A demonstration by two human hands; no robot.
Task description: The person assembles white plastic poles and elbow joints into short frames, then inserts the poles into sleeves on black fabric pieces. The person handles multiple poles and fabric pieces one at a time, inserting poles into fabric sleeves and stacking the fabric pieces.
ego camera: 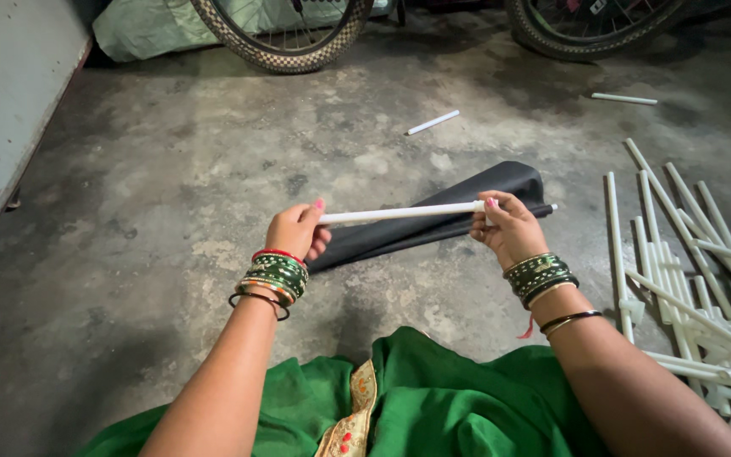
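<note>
Rough concrete floor (171,211) fills the view, with two bicycle wheels (285,38) at the far edge. Both hands hold a white rod (399,213) above a black folded cloth (458,216). Its long axis runs nearly level from left to right. The left hand (296,230) is closed round one end, the right hand (509,230) round the other. More white rods (695,279) lie heaped to the right

Dim rm: stained concrete floor (171,211), grey wall (2,101) at left.
</note>
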